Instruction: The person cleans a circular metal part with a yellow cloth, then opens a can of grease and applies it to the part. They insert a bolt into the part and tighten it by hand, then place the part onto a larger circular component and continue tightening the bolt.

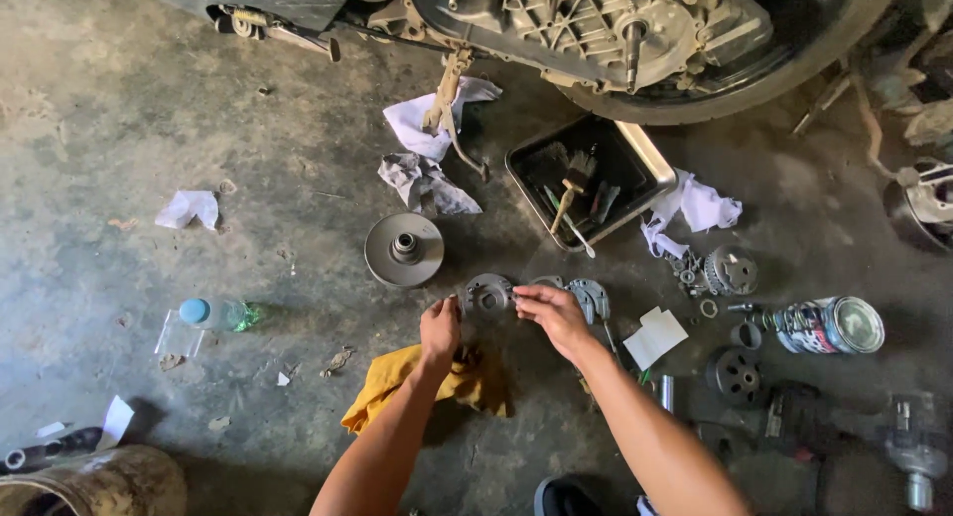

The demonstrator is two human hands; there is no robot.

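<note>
Head view: on the floor, right hand (552, 313) pinches the round metal clutch part (486, 296) from its right, left hand (440, 329) touches its left rim, fingers loosely curled.

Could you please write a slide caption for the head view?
Both hands, left and right, hold a round metal part above a yellow rag on the concrete floor.
</note>
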